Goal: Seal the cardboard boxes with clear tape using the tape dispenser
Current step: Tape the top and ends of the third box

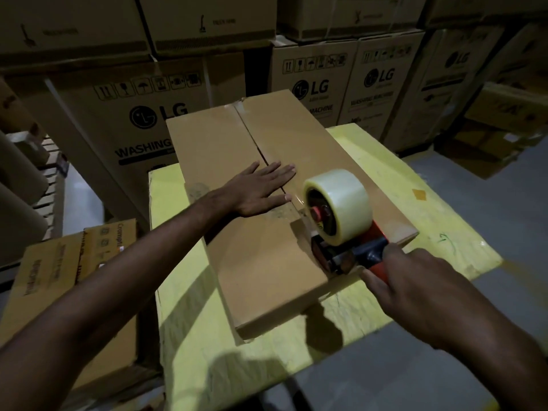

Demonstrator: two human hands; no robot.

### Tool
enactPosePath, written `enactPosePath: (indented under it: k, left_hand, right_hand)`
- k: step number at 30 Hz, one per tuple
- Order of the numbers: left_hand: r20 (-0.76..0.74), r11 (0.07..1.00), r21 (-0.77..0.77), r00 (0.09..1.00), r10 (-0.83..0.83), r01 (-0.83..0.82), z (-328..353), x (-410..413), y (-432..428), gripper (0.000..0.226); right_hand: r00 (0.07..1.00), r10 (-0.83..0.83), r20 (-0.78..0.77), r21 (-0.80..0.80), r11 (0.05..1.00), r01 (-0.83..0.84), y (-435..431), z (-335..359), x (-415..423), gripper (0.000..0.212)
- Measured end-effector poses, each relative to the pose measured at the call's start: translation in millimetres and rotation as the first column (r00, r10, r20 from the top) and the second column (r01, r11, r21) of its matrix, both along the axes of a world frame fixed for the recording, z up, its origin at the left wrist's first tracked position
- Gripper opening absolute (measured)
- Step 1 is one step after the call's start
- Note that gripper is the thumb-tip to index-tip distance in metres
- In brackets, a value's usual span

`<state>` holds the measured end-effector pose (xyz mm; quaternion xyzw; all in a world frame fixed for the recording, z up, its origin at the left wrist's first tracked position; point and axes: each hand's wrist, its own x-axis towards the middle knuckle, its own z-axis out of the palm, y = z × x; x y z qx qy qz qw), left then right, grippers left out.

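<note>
A long flat cardboard box (pixel 255 271) lies on a yellow table (pixel 385 179), its two top flaps meeting in a centre seam that runs away from me. My left hand (pixel 261 189) presses flat on the lid, fingers straight and spread across the seam. My right hand (pixel 415 280) grips the red handle of a tape dispenser (pixel 350 250) at the box's near end, by the seam. A roll of clear tape (pixel 341 206) sits on the dispenser. A strip of clear tape is visible on the seam at the far end.
Stacks of large printed cardboard cartons (pixel 142 114) stand close behind and to both sides of the table. A smaller printed carton (pixel 59 271) stands on the floor at the left. Grey floor (pixel 489 203) shows at the right.
</note>
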<state>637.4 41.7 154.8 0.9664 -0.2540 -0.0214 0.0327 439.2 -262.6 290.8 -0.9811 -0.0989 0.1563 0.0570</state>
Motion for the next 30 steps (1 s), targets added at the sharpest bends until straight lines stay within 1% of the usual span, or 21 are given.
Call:
enactPosePath:
  k: [2,3,4,5,6,7,8,10,11,14,15,16,19,22,26,30]
  left_hand:
    - [0.004,1.000,0.028,1.000,0.000,0.000,6,-6,-4,0.094]
    - [-0.007,0.999,0.033,1.000,-0.020,0.020,8,-13,-10,0.101]
    - [-0.010,0.997,0.018,0.997,-0.073,0.074,12,-23,-19,0.104]
    - [-0.002,0.987,-0.011,0.987,-0.159,0.159,12,-36,-30,0.102]
    - [0.008,0.966,-0.040,0.967,-0.254,0.254,14,-51,-42,0.092]
    - [-0.002,0.942,-0.071,0.945,-0.328,0.327,16,-69,-52,0.082]
    - [-0.043,0.928,-0.085,0.929,-0.367,0.362,19,-84,-61,0.078]
    - [-0.133,0.935,-0.069,0.925,-0.355,0.348,21,-107,-71,0.093]
    - [-0.146,0.946,-0.053,0.935,-0.324,0.320,19,-113,-73,0.103]
    - [-0.131,0.971,-0.033,0.963,-0.238,0.235,10,-117,-79,0.133]
    - [-0.121,0.975,-0.024,0.968,-0.222,0.220,7,-117,-81,0.137]
    - [-0.107,0.978,-0.026,0.972,-0.209,0.208,5,-117,-83,0.135]
    - [-0.034,0.980,-0.088,0.982,-0.184,0.181,-1,-118,-88,0.119]
    - [-0.001,0.977,-0.098,0.981,-0.192,0.191,-4,-120,-89,0.110]
    - [0.019,0.976,-0.121,0.983,-0.183,0.184,-3,-121,-88,0.109]
    - [0.037,0.976,-0.102,0.981,-0.191,0.194,-5,-123,-89,0.111]
  right_hand:
    - [1.000,0.002,0.020,0.012,1.000,-0.002,-2,-3,-5,0.031]
    - [1.000,0.004,0.031,0.016,1.000,-0.005,-2,-4,-6,0.031]
    - [0.999,0.003,0.039,0.026,1.000,-0.004,-1,-5,-6,0.030]
    - [0.999,-0.002,0.047,0.040,0.999,0.000,-1,-6,-7,0.030]
    - [0.999,-0.005,0.053,0.050,0.999,0.003,0,-6,-7,0.030]
    - [0.998,-0.005,0.059,0.053,0.999,0.002,0,-7,-8,0.030]
    - [0.998,-0.005,0.060,0.054,0.999,0.001,0,-7,-9,0.029]
    - [0.998,0.000,0.057,0.052,0.999,-0.002,-2,-8,-10,0.029]
    - [0.998,0.001,0.055,0.051,0.999,-0.004,-2,-8,-11,0.029]
    - [0.998,0.006,0.060,0.054,0.998,-0.009,-4,-9,-11,0.029]
    - [0.998,0.004,0.062,0.058,0.998,-0.007,-4,-9,-10,0.029]
    - [0.998,0.001,0.061,0.060,0.998,-0.004,-5,-9,-10,0.029]
    - [0.998,-0.006,0.055,0.071,0.998,0.002,-8,-11,-11,0.029]
    - [0.997,0.002,0.077,0.065,0.998,-0.007,-12,-15,-14,0.029]
    - [0.997,0.000,0.079,0.054,0.999,-0.004,-23,-18,-26,0.029]
    - [0.996,-0.002,0.085,0.060,0.998,-0.003,-31,-24,-40,0.030]
